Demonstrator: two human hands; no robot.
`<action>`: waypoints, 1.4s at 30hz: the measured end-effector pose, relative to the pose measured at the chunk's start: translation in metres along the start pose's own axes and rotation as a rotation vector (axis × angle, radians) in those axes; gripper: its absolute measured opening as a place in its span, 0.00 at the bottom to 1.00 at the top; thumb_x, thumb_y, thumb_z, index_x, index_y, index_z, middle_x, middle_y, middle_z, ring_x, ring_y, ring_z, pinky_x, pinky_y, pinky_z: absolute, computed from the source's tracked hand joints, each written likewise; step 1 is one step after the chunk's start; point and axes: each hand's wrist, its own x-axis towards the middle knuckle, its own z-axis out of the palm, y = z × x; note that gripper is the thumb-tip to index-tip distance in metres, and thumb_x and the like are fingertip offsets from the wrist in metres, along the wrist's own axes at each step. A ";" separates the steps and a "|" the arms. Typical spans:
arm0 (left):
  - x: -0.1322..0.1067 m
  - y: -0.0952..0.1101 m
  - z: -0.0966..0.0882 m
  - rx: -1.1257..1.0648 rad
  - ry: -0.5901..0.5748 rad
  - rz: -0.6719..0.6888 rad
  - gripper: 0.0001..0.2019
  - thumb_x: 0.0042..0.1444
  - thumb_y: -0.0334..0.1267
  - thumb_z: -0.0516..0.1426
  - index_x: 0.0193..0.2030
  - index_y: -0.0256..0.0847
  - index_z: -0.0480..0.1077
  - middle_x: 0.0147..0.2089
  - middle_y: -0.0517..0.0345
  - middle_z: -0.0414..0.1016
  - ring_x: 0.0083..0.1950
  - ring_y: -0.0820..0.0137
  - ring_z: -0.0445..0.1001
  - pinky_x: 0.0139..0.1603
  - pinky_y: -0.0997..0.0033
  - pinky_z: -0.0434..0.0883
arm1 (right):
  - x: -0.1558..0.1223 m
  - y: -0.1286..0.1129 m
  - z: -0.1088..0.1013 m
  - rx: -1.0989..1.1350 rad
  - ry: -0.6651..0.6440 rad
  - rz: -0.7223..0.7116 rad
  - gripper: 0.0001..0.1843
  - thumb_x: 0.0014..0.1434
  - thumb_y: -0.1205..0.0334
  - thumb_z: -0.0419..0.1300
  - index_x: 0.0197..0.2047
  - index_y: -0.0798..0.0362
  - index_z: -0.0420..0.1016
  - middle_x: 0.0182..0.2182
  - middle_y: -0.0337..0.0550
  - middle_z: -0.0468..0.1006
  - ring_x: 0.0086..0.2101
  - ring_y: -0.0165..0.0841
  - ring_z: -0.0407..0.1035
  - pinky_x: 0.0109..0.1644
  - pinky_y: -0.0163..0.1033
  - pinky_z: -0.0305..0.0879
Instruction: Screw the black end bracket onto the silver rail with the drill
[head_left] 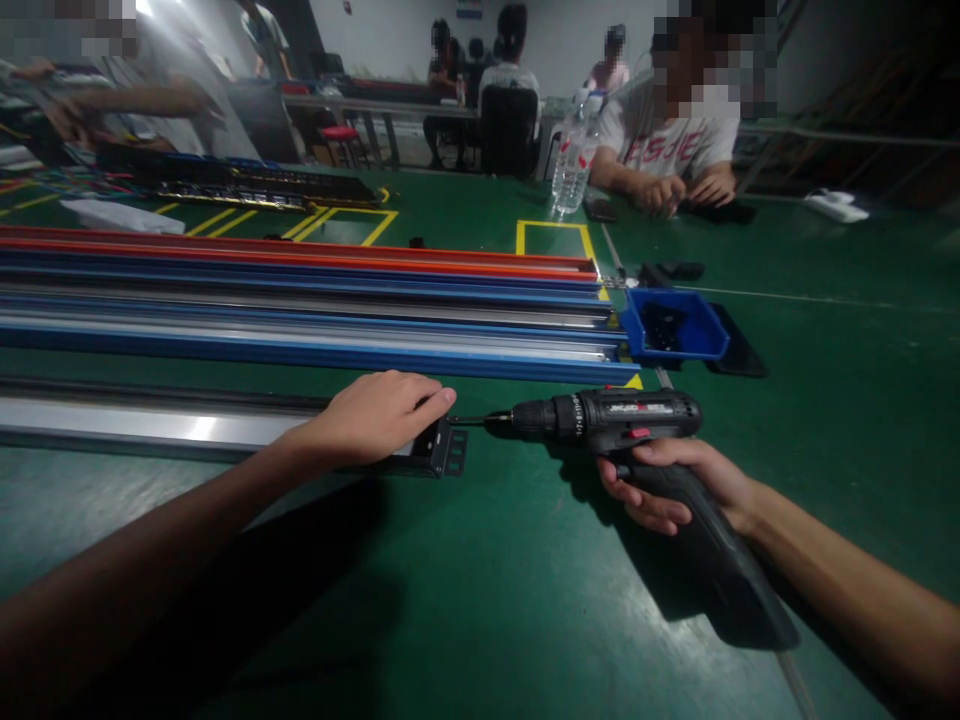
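On the near part of the green table, I have my left hand laid palm-down over the right end of a long silver rail, the fingers curled over its top and the fingertips reaching the black end bracket with its small slots. That hand presses on the rail rather than closing around anything.

My right hand is wrapped around the grip of a black cordless drill, which lies level and points left. Its bit runs straight toward the bracket, and the tip sits right at the bracket's end, just below my left fingertips; whether it is touching metal or a screw I cannot tell, as the spot is too small and dark.

Beyond the rail, farther from me, a stack of long blue, silver, red and orange profiles runs from the left edge almost to a blue parts bin, which stands just right of their ends with dark small pieces inside. A black flat pad lies against the bin's right side. Farther off, a clear water bottle stands upright near a person in a white shirt seated at the far side, hands together on the table.
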 end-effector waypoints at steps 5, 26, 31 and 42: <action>0.001 -0.002 0.001 0.008 -0.002 0.015 0.31 0.70 0.58 0.37 0.46 0.47 0.78 0.54 0.55 0.82 0.53 0.54 0.78 0.51 0.58 0.69 | 0.000 -0.002 -0.001 0.016 0.010 0.019 0.17 0.65 0.58 0.60 0.47 0.66 0.79 0.32 0.47 0.77 0.17 0.19 0.62 0.27 0.29 0.70; 0.002 -0.003 0.003 0.025 -0.007 0.030 0.31 0.71 0.58 0.36 0.45 0.47 0.77 0.53 0.54 0.82 0.54 0.53 0.77 0.50 0.58 0.68 | -0.001 -0.001 -0.002 0.055 -0.005 0.015 0.18 0.65 0.59 0.59 0.47 0.67 0.79 0.33 0.49 0.78 0.18 0.20 0.64 0.28 0.29 0.71; 0.002 -0.003 0.004 0.028 -0.001 0.030 0.31 0.71 0.58 0.36 0.45 0.46 0.77 0.52 0.54 0.82 0.53 0.53 0.78 0.49 0.57 0.68 | 0.000 -0.001 -0.002 0.062 -0.037 0.007 0.18 0.67 0.60 0.57 0.48 0.68 0.79 0.34 0.49 0.78 0.18 0.20 0.65 0.29 0.29 0.71; 0.001 -0.002 0.002 0.022 0.003 0.032 0.31 0.71 0.58 0.37 0.45 0.46 0.77 0.52 0.54 0.82 0.52 0.55 0.78 0.49 0.59 0.68 | 0.001 -0.002 -0.002 0.080 -0.042 0.015 0.19 0.67 0.59 0.57 0.49 0.68 0.78 0.33 0.49 0.78 0.18 0.20 0.64 0.29 0.30 0.71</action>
